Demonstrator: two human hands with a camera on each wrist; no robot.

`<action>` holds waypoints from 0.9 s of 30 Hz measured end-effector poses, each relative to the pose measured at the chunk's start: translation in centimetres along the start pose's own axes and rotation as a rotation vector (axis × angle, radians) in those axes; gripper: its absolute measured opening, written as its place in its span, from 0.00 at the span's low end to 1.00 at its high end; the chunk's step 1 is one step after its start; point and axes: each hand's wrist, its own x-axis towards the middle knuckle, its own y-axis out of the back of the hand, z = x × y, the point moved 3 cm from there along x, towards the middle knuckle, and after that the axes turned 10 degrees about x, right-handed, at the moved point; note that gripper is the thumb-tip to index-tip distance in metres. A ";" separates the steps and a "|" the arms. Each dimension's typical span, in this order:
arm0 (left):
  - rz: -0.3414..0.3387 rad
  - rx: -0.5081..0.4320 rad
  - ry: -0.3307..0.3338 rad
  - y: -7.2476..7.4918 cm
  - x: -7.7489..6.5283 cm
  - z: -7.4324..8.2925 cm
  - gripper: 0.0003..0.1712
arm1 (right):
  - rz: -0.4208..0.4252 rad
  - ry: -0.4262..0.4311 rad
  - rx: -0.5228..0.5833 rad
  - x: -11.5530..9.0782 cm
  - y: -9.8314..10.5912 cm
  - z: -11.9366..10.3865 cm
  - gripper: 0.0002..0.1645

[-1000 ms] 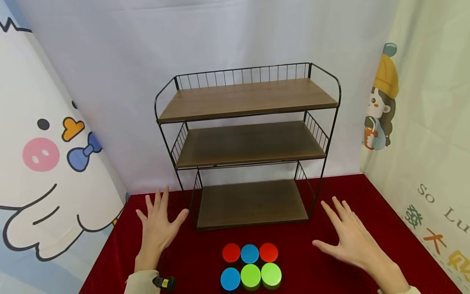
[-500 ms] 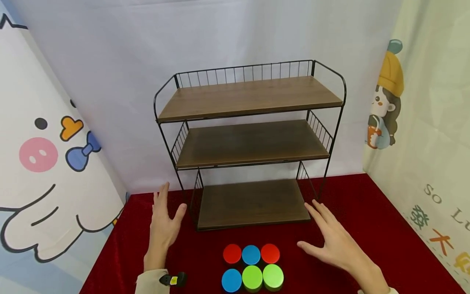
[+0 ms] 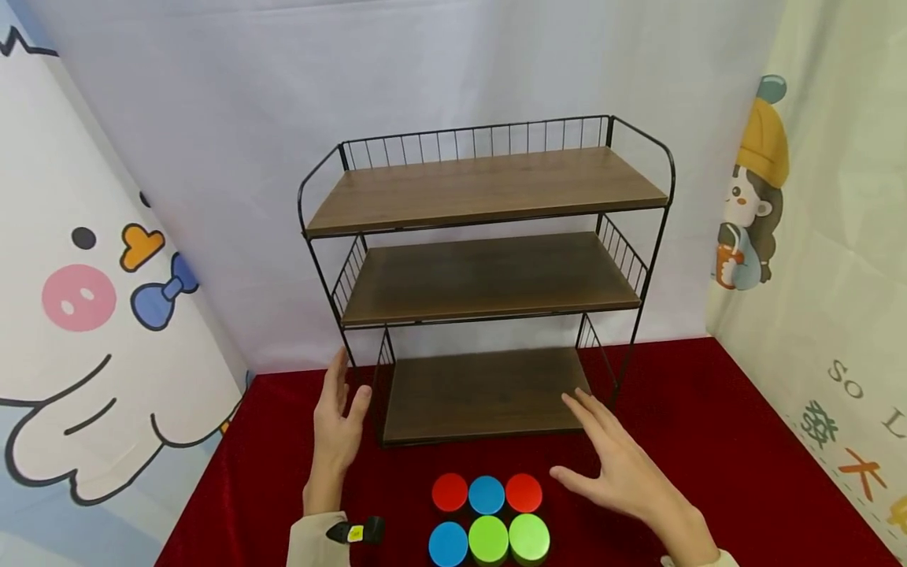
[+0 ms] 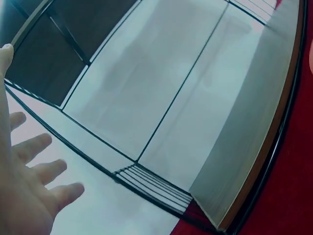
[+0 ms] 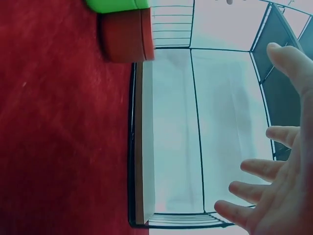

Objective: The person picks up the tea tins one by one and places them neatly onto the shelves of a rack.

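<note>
In the head view my left hand [image 3: 338,429] hovers left of the round blocks, its fingers extended and holding nothing. My right hand [image 3: 623,465] is to their right, fingers straight and thumb apart. Between the hands the blocks stand in two rows. The far row has a red block [image 3: 449,492], a blue block [image 3: 486,495] and another red block [image 3: 523,493]. Nearer stand a blue block [image 3: 449,544], a green block [image 3: 489,539] and a second green block [image 3: 529,538]. In the right wrist view, a red block [image 5: 124,36] shows beside my spread fingers.
Behind the blocks stands a three-tier rack with wooden boards and black wire sides: top board [image 3: 489,189], middle board [image 3: 489,277], bottom board [image 3: 485,392]. Dark red cloth [image 3: 680,441] covers the table. A white curtain [image 3: 453,71] hangs behind, with printed curtains at both sides.
Both hands have moved inward, the left one to the right and the right one to the left, toward the blocks. The left hand has turned more edge-on. The blocks stay in place.
</note>
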 end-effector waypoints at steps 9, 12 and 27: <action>0.040 -0.256 0.007 -1.0 -0.2 0.2 0.32 | -0.006 0.030 0.047 0.6 -0.7 -0.8 0.57; 0.045 -0.281 0.003 -1.5 -0.5 0.4 0.31 | -0.021 0.031 0.074 0.8 -1.2 -1.1 0.56; 0.042 -0.219 0.048 -1.5 -0.7 1.1 0.26 | -0.095 0.047 0.120 1.0 -2.7 -2.3 0.54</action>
